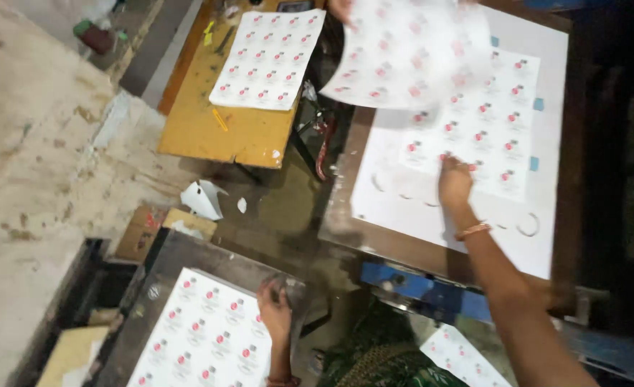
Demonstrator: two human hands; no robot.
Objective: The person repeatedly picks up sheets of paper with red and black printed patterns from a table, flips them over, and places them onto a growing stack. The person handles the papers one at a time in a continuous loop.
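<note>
My right hand (pixel 455 183) reaches forward onto the white board (pixel 403 208), fingertips at the lower left corner of a printed sheet (pixel 489 122) of small red and grey marks lying flat there. Whether it pinches the sheet or only presses on it is unclear. An orange bangle (pixel 472 231) circles that wrist. My left hand (pixel 274 309) rests at the upper right edge of a stack of the same printed sheets (pixel 202 337) on a dark platform at the bottom left. Above the board, another person's hand (pixel 340 7) holds up a blurred printed sheet (pixel 410 54).
A yellow table (pixel 209 129) at the top carries another printed sheet (pixel 270 57). The board sits in a dark wooden frame (pixel 374 240) with a blue bar (pixel 432 294) below it. Paper scraps (pixel 202 199) and cardboard (pixel 141 229) lie on the floor. A loose printed sheet (pixel 460 355) lies bottom right.
</note>
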